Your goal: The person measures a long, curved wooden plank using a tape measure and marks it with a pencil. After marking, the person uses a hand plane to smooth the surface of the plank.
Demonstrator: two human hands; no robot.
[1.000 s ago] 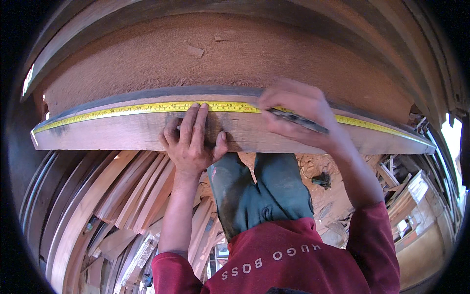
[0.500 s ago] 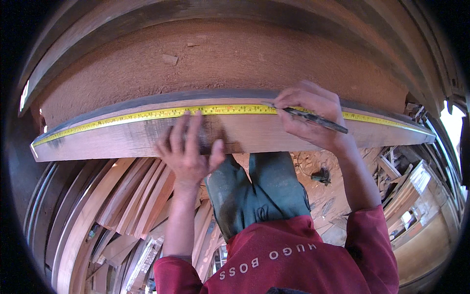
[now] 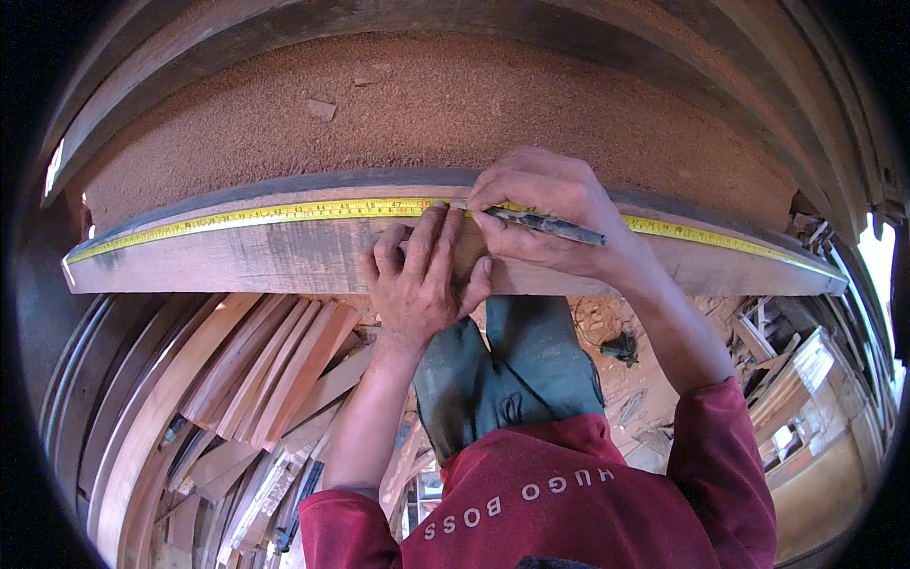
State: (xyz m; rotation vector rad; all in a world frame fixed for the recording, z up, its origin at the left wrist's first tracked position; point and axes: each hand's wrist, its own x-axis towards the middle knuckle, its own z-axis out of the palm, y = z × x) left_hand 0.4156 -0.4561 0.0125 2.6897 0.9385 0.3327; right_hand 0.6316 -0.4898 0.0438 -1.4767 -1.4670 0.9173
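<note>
A long wooden board point(image 3: 227, 261) lies across in front of me, with a yellow tape measure point(image 3: 313, 211) stretched along its upper face. My left hand point(image 3: 424, 275) rests on the board near the middle. Its index and middle fingertips press at the tape's edge, and the thumb is apart from them. Just to the right, my right hand point(image 3: 550, 204) pinches a dark, slim pen-like tool point(image 3: 559, 228). The tool's pale tip meets the tape beside my left fingertips. Both hands cover short stretches of the tape.
Beyond the board spreads a surface coated in brown sawdust point(image 3: 455, 104), with a small wood chip point(image 3: 321, 110) on it. Stacked timber planks point(image 3: 275, 379) fill the lower left. Offcuts point(image 3: 787, 398) lie at the lower right, near a dark object point(image 3: 621, 348) on the floor.
Both hands have shifted: the left one rightward along the board, the right one leftward with the tool. They are now almost touching at the tape.
</note>
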